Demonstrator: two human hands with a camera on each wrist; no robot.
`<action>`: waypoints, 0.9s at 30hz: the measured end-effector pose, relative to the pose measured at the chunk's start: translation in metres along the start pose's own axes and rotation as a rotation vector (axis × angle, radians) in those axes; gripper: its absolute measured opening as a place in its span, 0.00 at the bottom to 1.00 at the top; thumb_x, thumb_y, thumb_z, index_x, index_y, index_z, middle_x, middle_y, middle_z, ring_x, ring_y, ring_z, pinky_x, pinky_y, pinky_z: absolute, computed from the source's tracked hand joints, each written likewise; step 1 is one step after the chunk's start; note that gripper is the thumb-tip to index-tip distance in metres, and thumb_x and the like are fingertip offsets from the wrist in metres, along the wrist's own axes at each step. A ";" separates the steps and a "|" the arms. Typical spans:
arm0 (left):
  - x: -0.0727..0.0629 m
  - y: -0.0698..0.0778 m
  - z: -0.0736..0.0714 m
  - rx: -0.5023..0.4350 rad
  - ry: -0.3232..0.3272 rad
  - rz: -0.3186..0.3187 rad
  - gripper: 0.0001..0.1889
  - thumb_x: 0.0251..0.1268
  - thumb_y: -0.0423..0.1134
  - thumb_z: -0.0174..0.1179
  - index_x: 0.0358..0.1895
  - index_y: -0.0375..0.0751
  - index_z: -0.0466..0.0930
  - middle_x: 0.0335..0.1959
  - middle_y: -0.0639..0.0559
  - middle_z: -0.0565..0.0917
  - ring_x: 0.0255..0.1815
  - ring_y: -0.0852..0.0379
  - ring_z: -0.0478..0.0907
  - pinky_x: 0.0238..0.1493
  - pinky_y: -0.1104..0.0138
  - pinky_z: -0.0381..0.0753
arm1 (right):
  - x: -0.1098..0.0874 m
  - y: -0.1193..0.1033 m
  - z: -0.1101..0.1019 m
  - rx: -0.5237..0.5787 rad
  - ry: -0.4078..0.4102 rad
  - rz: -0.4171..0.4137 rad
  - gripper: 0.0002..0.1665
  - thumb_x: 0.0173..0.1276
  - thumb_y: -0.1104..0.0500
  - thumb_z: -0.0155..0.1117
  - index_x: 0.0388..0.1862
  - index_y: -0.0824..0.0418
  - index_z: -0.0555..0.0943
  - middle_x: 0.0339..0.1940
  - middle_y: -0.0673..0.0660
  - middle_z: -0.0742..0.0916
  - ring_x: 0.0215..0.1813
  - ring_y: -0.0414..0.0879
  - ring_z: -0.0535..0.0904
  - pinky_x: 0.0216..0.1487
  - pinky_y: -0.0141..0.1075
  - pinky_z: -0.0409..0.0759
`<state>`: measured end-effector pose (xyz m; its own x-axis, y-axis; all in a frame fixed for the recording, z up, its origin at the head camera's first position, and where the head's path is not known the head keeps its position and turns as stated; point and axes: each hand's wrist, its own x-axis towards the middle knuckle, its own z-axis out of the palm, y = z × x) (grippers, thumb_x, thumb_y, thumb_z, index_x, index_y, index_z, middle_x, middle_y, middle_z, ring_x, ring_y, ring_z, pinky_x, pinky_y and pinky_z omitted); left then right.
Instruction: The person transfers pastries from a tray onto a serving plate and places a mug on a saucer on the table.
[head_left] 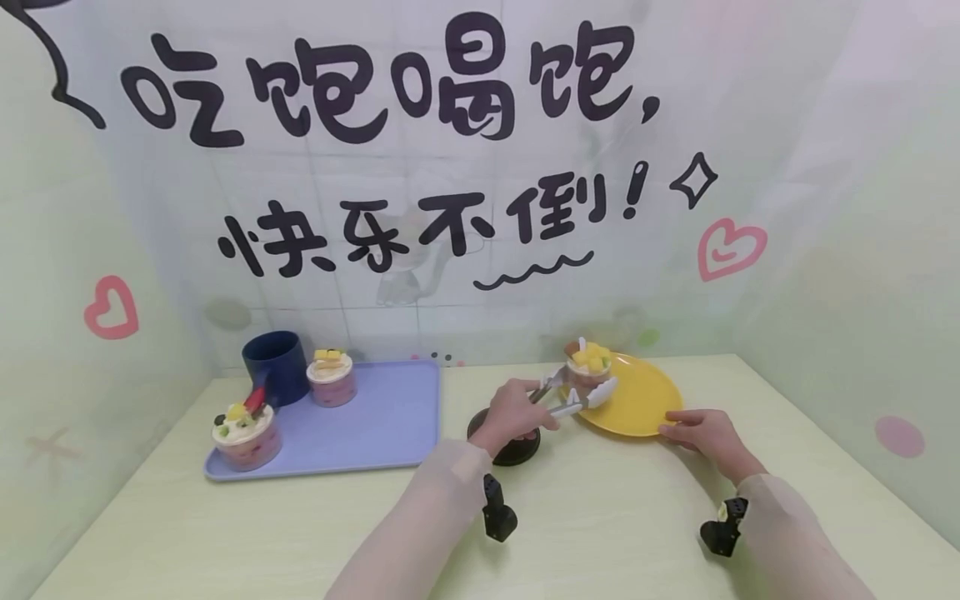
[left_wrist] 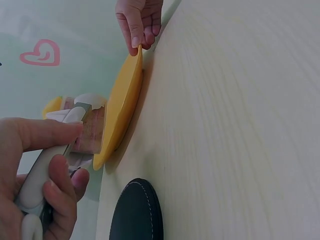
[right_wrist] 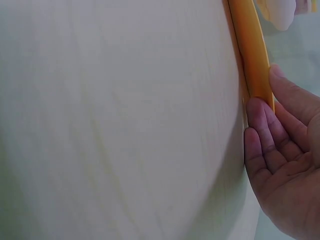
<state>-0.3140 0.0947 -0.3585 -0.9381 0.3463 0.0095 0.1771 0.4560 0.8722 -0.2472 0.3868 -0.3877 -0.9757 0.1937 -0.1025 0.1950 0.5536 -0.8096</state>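
In the head view my left hand (head_left: 517, 414) grips a pair of tongs (head_left: 570, 407) with white tips. The tongs' arms stand on either side of a dessert cup (head_left: 587, 377) topped with yellow fruit cubes. That cup is at the left part of a round yellow plate (head_left: 637, 404); in the left wrist view its pink layered side (left_wrist: 91, 132) shows against the plate. My right hand (head_left: 705, 437) pinches the plate's near right rim, thumb on top and fingers beneath, as the right wrist view shows. Below my left wrist lies a round black stitched piece (left_wrist: 137, 212), partly hidden.
At the left a lilac tray (head_left: 390, 417) holds a dark blue mug (head_left: 277, 367) and two more dessert cups, one at the back (head_left: 332, 383) and one at the front left corner (head_left: 246, 437). A printed curtain (head_left: 450, 325) hangs behind the pale table (head_left: 585, 533).
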 end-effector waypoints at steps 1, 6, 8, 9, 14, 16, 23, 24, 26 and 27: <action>0.001 0.000 0.001 -0.003 -0.002 -0.003 0.34 0.38 0.32 0.72 0.57 0.38 0.74 0.18 0.48 0.76 0.09 0.60 0.70 0.10 0.73 0.69 | 0.000 0.000 0.000 -0.002 -0.001 0.001 0.34 0.60 0.53 0.65 0.56 0.77 0.70 0.54 0.71 0.77 0.41 0.44 0.80 0.44 0.36 0.78; 0.004 -0.001 0.004 -0.008 -0.004 -0.009 0.28 0.39 0.32 0.70 0.52 0.37 0.77 0.14 0.51 0.73 0.09 0.61 0.68 0.10 0.73 0.68 | 0.003 0.000 -0.001 0.002 -0.010 -0.009 0.35 0.60 0.52 0.65 0.56 0.77 0.70 0.52 0.70 0.78 0.41 0.45 0.80 0.44 0.36 0.78; 0.006 -0.002 0.005 -0.011 -0.005 -0.012 0.26 0.40 0.32 0.70 0.49 0.36 0.78 0.13 0.51 0.72 0.09 0.61 0.67 0.10 0.73 0.68 | 0.004 0.000 -0.001 0.004 -0.011 -0.008 0.35 0.60 0.52 0.65 0.56 0.77 0.70 0.51 0.69 0.79 0.41 0.45 0.80 0.44 0.36 0.78; 0.007 -0.003 0.006 -0.016 -0.007 -0.017 0.25 0.40 0.32 0.70 0.49 0.36 0.78 0.13 0.51 0.72 0.09 0.60 0.67 0.10 0.73 0.67 | 0.005 -0.001 -0.002 0.003 -0.010 -0.005 0.35 0.60 0.52 0.65 0.56 0.77 0.70 0.51 0.69 0.79 0.41 0.45 0.80 0.44 0.36 0.78; 0.012 -0.005 0.009 -0.006 0.009 -0.025 0.25 0.40 0.32 0.70 0.49 0.37 0.78 0.13 0.51 0.73 0.09 0.60 0.67 0.11 0.73 0.67 | 0.007 -0.001 -0.003 0.006 -0.011 0.006 0.36 0.60 0.51 0.65 0.57 0.77 0.70 0.52 0.69 0.79 0.41 0.46 0.80 0.45 0.38 0.78; 0.014 -0.006 0.011 -0.004 0.010 -0.020 0.25 0.40 0.32 0.70 0.48 0.37 0.78 0.13 0.51 0.73 0.09 0.60 0.67 0.11 0.73 0.67 | 0.006 0.000 -0.003 0.001 -0.011 0.007 0.36 0.60 0.51 0.65 0.57 0.77 0.70 0.52 0.69 0.79 0.41 0.46 0.80 0.46 0.38 0.78; 0.018 -0.005 0.017 -0.003 0.009 0.000 0.23 0.39 0.32 0.70 0.46 0.36 0.79 0.16 0.50 0.76 0.10 0.59 0.69 0.11 0.72 0.69 | 0.003 0.003 -0.003 0.004 0.004 -0.003 0.35 0.60 0.53 0.65 0.56 0.77 0.70 0.50 0.68 0.80 0.39 0.43 0.80 0.42 0.34 0.78; 0.018 -0.005 0.017 -0.004 0.018 -0.001 0.23 0.39 0.32 0.70 0.45 0.36 0.79 0.17 0.50 0.76 0.10 0.59 0.69 0.10 0.72 0.69 | 0.003 0.003 -0.002 0.009 0.001 -0.011 0.35 0.60 0.53 0.65 0.56 0.77 0.70 0.50 0.69 0.80 0.39 0.43 0.80 0.42 0.33 0.78; 0.019 -0.004 0.017 -0.007 0.030 -0.010 0.23 0.39 0.32 0.70 0.45 0.36 0.79 0.17 0.49 0.76 0.10 0.59 0.69 0.10 0.72 0.69 | 0.004 0.002 -0.001 0.021 -0.001 -0.018 0.35 0.60 0.53 0.66 0.56 0.77 0.70 0.51 0.69 0.79 0.39 0.43 0.80 0.42 0.33 0.78; 0.019 -0.004 0.017 -0.005 0.032 -0.013 0.22 0.39 0.31 0.70 0.44 0.36 0.79 0.17 0.49 0.76 0.09 0.59 0.69 0.10 0.72 0.69 | 0.004 0.002 -0.001 0.024 -0.001 -0.019 0.35 0.60 0.53 0.66 0.56 0.77 0.70 0.51 0.69 0.79 0.39 0.43 0.80 0.43 0.33 0.78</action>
<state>-0.3277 0.1132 -0.3700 -0.9493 0.3141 0.0137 0.1635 0.4561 0.8748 -0.2506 0.3893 -0.3889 -0.9794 0.1822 -0.0875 0.1737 0.5373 -0.8253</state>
